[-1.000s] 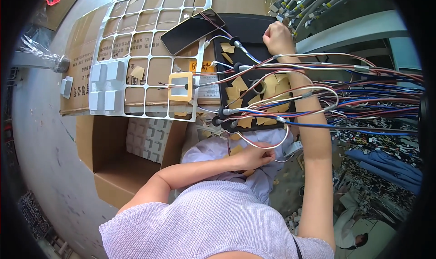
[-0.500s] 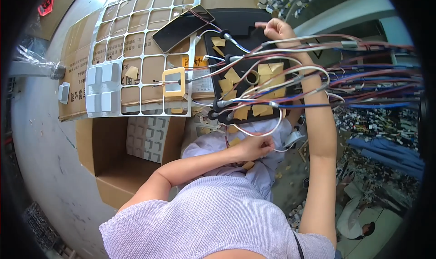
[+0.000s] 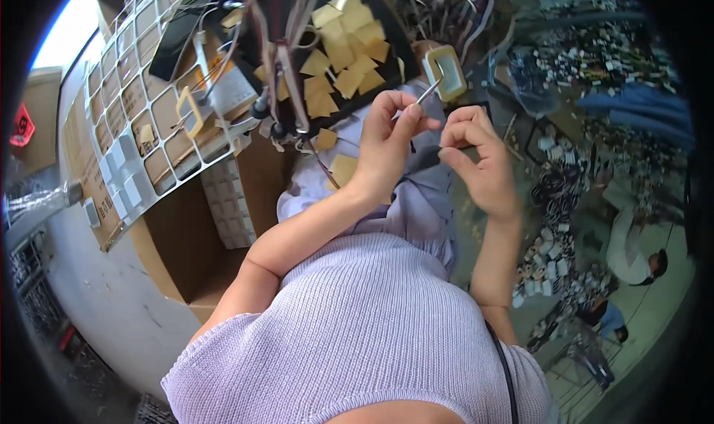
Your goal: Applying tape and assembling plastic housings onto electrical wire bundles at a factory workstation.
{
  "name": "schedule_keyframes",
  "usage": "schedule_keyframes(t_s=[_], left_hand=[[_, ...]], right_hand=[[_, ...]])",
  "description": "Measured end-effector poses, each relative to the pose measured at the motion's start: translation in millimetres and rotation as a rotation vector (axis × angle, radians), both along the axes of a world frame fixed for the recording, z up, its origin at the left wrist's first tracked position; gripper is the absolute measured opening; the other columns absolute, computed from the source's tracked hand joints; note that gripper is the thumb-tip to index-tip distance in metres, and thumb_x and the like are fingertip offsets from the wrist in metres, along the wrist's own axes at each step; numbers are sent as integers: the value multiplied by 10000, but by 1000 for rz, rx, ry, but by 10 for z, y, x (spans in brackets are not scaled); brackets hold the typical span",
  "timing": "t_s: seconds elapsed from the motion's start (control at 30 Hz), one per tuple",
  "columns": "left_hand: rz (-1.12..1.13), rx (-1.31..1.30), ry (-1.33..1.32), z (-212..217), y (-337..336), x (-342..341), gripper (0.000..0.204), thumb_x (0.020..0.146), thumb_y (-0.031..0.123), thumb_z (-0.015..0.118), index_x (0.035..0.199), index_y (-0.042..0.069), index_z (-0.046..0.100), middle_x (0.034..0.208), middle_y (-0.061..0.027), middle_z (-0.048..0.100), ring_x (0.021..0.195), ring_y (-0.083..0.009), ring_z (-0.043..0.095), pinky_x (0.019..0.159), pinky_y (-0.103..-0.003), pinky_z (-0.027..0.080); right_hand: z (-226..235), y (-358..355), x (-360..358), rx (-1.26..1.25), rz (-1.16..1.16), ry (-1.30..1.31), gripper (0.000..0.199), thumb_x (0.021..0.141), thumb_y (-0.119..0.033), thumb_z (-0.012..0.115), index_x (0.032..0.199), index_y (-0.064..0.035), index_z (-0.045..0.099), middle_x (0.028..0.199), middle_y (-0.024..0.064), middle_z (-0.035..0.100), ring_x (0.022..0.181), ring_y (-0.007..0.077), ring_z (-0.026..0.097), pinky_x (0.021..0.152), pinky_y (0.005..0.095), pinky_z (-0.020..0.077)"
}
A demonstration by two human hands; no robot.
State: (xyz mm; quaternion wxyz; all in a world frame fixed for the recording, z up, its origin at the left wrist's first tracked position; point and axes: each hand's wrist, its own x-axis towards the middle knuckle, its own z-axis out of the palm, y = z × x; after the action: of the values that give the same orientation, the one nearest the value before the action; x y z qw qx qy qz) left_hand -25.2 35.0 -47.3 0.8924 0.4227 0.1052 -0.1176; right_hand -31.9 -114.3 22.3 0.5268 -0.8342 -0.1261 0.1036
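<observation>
My left hand (image 3: 390, 137) pinches a thin grey-white cable (image 3: 428, 93) between thumb and fingertips. Just beyond the fingertips, the cable's far end overlaps a rounded square piece with a cream-yellow frame (image 3: 459, 84) and pale centre. Whether the two are joined I cannot tell. Close by on the right, my right hand (image 3: 482, 164) has its thumb and fingertips drawn together; anything between them is too small to name. Both hands are raised over my lap, a short gap apart. A similar yellow-framed piece (image 3: 184, 104) rests on the white grid panel (image 3: 145, 89) at the left.
Yellow paper pieces (image 3: 338, 48) lie on a black surface ahead, where bundled cables (image 3: 286, 74) hang over it. A dark phone (image 3: 175, 48) lies on the grid. An open cardboard box (image 3: 175, 234) stands at left. Piled connectors (image 3: 547, 264) and two other people (image 3: 632, 253) are at right.
My view has turned, shifting the panel leftward. My right hand has come back from the far side toward my left hand. My left hand has risen and now pinches a cable.
</observation>
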Motion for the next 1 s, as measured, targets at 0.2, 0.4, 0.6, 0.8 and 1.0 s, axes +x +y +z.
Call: schedule_keyframes(t_s=[0.2,0.4,0.6,0.8,1.0], left_hand=[[64,246,-294,-21,-419,-205,64,951,20,502,1009,20,476,858,-19,505,727,-68,490,630,-196,410],[114,454,-446,-32,-497,-275,70,946,3,503,1011,19,483,865,-8,477,715,-57,436,610,-191,383],[25,466,-379,-11,-495,-262,54,952,25,506,995,30,472,831,-3,471,647,-43,414,563,-182,346],[-207,295,-117,-9,-338,-223,64,968,78,503,994,37,461,819,-8,505,649,-61,479,595,-185,404],[-74,140,-88,35,-496,-225,71,967,59,489,1009,23,445,835,-37,530,790,-96,605,684,-201,487]], right_hand=[[-278,50,-421,-207,-412,-429,112,803,-46,662,873,-19,579,958,107,506,846,240,533,741,331,446],[-348,-81,-489,-107,-430,-389,124,803,-41,654,878,-12,559,952,106,511,844,244,533,736,334,446],[-418,-144,-503,10,-509,-317,107,851,-36,617,890,-12,520,942,109,565,793,197,542,718,297,449],[-435,-473,-438,412,-731,-142,267,884,-34,624,1090,-23,454,965,63,587,830,93,544,741,224,448],[-475,-242,-528,617,-471,142,314,808,31,687,1034,-34,478,925,50,603,851,97,577,768,223,452]])
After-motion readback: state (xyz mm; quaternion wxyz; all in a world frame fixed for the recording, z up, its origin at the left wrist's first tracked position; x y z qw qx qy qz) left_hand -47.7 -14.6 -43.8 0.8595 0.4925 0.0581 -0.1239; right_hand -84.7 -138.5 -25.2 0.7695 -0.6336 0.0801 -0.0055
